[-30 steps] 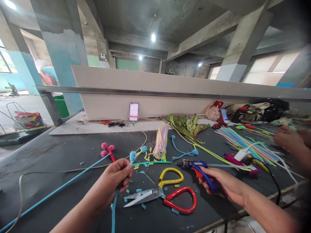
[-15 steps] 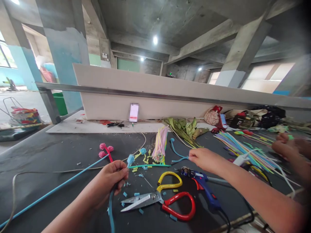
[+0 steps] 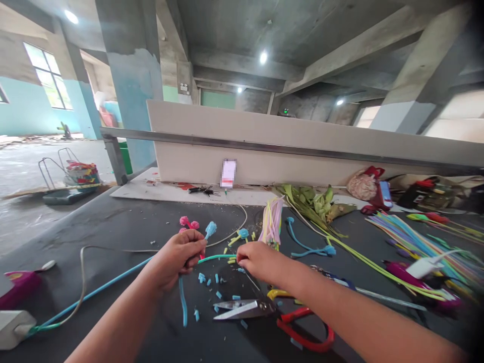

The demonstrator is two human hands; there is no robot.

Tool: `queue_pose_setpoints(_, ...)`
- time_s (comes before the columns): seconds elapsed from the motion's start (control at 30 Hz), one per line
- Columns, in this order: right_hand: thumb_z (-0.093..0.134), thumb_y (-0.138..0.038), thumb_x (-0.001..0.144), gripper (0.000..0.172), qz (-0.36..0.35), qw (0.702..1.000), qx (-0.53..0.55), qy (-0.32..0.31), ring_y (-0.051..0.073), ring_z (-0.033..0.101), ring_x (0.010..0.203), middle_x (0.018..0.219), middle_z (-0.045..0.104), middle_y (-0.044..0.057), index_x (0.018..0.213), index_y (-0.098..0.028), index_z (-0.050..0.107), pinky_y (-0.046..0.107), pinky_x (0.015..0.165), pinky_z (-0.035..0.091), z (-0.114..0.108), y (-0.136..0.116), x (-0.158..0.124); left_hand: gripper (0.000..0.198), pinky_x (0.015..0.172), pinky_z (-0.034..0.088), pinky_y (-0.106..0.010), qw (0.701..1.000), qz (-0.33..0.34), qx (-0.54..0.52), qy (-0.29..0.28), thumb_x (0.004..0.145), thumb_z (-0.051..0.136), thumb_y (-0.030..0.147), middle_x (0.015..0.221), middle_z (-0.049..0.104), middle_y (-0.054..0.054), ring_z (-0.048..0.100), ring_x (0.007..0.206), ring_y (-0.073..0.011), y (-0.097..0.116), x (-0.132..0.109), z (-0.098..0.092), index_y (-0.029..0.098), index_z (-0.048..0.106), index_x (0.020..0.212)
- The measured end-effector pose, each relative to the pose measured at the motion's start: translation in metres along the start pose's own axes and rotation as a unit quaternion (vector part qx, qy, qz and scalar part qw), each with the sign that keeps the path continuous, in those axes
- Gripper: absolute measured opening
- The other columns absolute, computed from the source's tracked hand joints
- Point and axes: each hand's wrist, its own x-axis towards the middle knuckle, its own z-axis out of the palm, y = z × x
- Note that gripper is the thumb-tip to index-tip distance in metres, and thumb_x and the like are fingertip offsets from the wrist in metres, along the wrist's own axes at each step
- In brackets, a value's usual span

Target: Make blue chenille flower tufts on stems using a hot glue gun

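Note:
My left hand (image 3: 180, 254) is closed round a blue pipe cleaner (image 3: 183, 302) whose fluffy tip (image 3: 210, 229) sticks up above my fingers while its tail hangs down to the table. My right hand (image 3: 260, 262) is closed in a pinch on the right end of a thin teal stem (image 3: 216, 257) that runs across to my left hand. Just in front of my right wrist lie scissors (image 3: 242, 308) with one yellow and one red handle. Small blue and yellow cuttings (image 3: 217, 294) are scattered between my hands.
On the dark table (image 3: 124, 227) lie a pastel stick bundle (image 3: 272, 222), green leaves (image 3: 313, 201), blue pipe cleaners (image 3: 304, 248), pink pompoms (image 3: 189, 222), many coloured sticks (image 3: 416, 242), a long blue stem (image 3: 94, 292), a cable (image 3: 82, 275) and a white adapter (image 3: 13, 328). A phone (image 3: 229, 173) leans on the back board.
My right hand left the blue glue gun, reached over the table, then came back left and pinched the teal stem. My view turned left; my left hand kept its hold.

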Motion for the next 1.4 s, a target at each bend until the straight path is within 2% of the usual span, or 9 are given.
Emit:
queue_pose_setpoints(0.13,0.054,-0.017,0.078,0.014,-0.039,0.998,0.038,0.007,0.015,0.061,0.076,0.078,0.068,0.001,0.08,-0.02,0.067,0.023,0.065,0.04,0.015,-0.026,0.007,0.027,0.035,0.013,-0.015,1.0,0.005,0.01,-0.005,0.068,0.066,0.035,0.048,0.042,0.007,0.025,0.037,-0.001,0.003,0.0,-0.001,0.017,0.045,0.065)
queue_pose_setpoints(0.27,0.057,-0.019,0.073,0.014,-0.033,0.998,0.058,0.013,0.015,0.059,0.072,0.078,0.066,0.001,0.084,-0.022,0.065,0.023,0.059,0.036,0.029,-0.042,0.01,0.027,0.035,0.014,-0.015,1.0,0.014,0.02,-0.003,0.068,0.065,0.036,0.05,0.043,0.007,0.027,0.037,-0.0014,0.0,0.001,0.0,0.017,0.047,0.067)
queue_pose_setpoints(0.37,0.059,-0.015,0.069,0.011,-0.025,0.998,0.061,0.019,0.016,0.057,0.071,0.078,0.065,0.002,0.077,-0.02,0.065,0.024,0.059,0.034,0.037,-0.046,0.012,0.026,0.036,0.015,-0.015,1.0,0.012,0.023,-0.002,0.066,0.066,0.035,0.053,0.045,0.006,0.028,0.038,-0.0016,-0.003,0.002,0.002,0.016,0.047,0.068)
queue_pose_setpoints(0.47,0.058,-0.014,0.069,0.007,-0.014,0.997,0.073,0.024,0.015,0.056,0.066,0.073,0.063,0.002,0.068,-0.019,0.063,0.024,0.057,0.032,0.041,-0.046,0.01,0.025,0.035,0.016,-0.015,1.0,0.012,0.014,-0.008,0.064,0.066,0.033,0.055,0.048,0.005,0.031,0.039,-0.0021,-0.007,0.004,0.005,0.016,0.048,0.068)
queue_pose_setpoints(0.6,0.053,-0.012,0.073,0.01,-0.001,0.991,0.122,0.057,0.015,0.056,0.067,0.072,0.062,0.003,0.073,-0.019,0.06,0.023,0.058,0.034,0.043,-0.043,0.0,0.024,0.035,0.021,-0.015,1.0,0.019,0.003,-0.007,0.064,0.066,0.032,0.056,0.048,0.005,0.035,0.041,-0.0034,-0.013,0.008,0.006,0.016,0.048,0.068)
queue_pose_setpoints(0.8,0.042,-0.008,0.076,0.017,0.018,0.962,0.249,0.11,0.01,0.052,0.05,0.052,0.05,-0.005,0.073,-0.02,0.053,0.018,0.047,0.035,0.041,-0.039,-0.015,0.024,0.036,0.019,-0.015,0.999,0.018,-0.028,0.006,0.066,0.066,0.03,0.058,0.047,0.005,0.031,0.042,-0.0027,-0.019,0.01,0.009,0.016,0.047,0.07)
queue_pose_setpoints(1.03,0.049,-0.006,0.069,0.021,0.038,0.924,0.35,0.15,0.009,0.052,0.05,0.057,0.054,-0.005,0.076,-0.018,0.064,0.016,0.046,0.039,0.037,-0.037,-0.019,0.027,0.037,0.018,-0.014,0.997,0.0,-0.064,0.033,0.062,0.069,0.03,0.049,0.038,0.009,0.026,0.04,-0.0019,-0.026,0.01,0.024,0.016,0.049,0.075)
queue_pose_setpoints(1.27,0.056,-0.006,0.07,0.015,0.046,0.91,0.365,0.194,0.008,0.05,0.045,0.052,0.05,-0.006,0.068,-0.018,0.065,0.016,0.045,0.038,0.03,-0.031,-0.021,0.033,0.036,0.017,-0.014,0.995,-0.021,-0.076,0.054,0.058,0.071,0.036,0.046,0.039,0.009,0.024,0.039,-0.0013,-0.029,0.01,0.031,0.015,0.049,0.071)
queue_pose_setpoints(1.4,0.062,-0.01,0.071,0.011,0.021,0.914,0.319,0.25,0.01,0.055,0.059,0.06,0.057,-0.004,0.066,-0.019,0.063,0.019,0.056,0.041,0.029,-0.027,-0.023,0.029,0.035,0.015,-0.014,0.996,-0.059,-0.039,0.049,0.064,0.065,0.039,0.041,0.034,0.011,0.023,0.035,-0.002,-0.034,0.009,0.032,0.017,0.049,0.073)
